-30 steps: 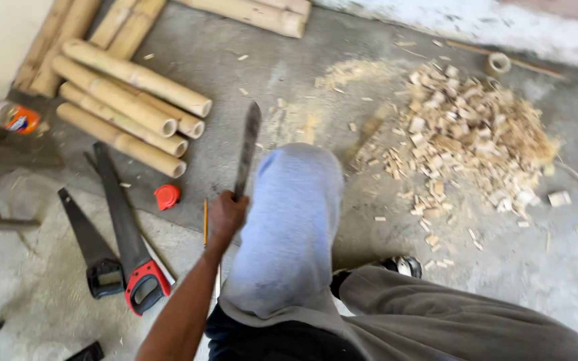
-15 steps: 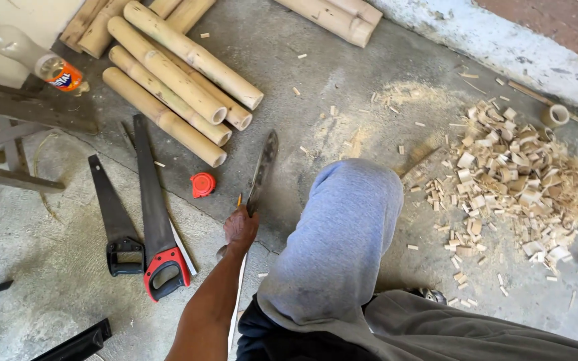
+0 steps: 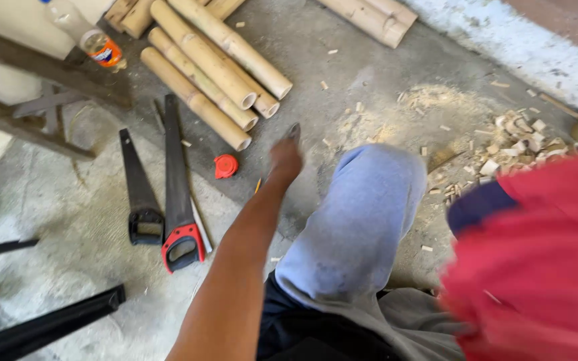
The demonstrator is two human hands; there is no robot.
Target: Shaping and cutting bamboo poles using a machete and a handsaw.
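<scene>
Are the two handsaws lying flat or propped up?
Flat. Both handsaws lie side by side on the concrete floor, handles toward the camera.

A rough workshop floor: bamboo poles [image 3: 209, 67] lay stacked on bare concrete beside two handsaws [image 3: 162, 194], with sawdust [image 3: 429, 100] and wood chips [image 3: 523, 144] scattered around.

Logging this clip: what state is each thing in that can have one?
Left hand: closed on a dark blade, mostly hidden.
Right hand: out of view.
Two handsaws: flat on floor, side by side.
Bamboo poles: lying stacked.
Plastic bottle: lying tilted.
Wood chips: loosely piled.
</scene>
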